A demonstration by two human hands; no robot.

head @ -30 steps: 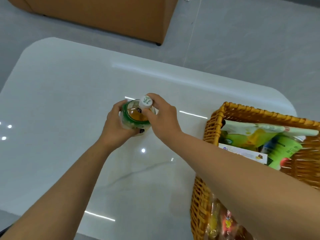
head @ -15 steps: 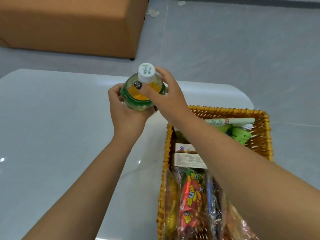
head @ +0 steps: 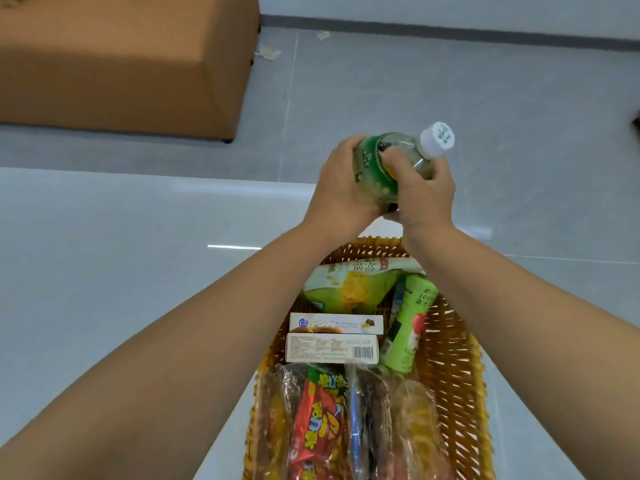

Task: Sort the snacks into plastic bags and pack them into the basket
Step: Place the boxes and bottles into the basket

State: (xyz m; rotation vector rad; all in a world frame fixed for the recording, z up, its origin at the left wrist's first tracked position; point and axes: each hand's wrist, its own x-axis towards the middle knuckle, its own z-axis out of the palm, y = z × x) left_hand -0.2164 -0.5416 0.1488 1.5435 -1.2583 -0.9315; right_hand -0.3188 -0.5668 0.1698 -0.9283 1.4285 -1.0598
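Fingers of two hands around one bottle

Both hands, the left hand and the right hand, carried the bottle off the desk toward 3 o'clock, to above the far end of the basket. The bottle tipped, its cap swinging toward 2 o'clock.
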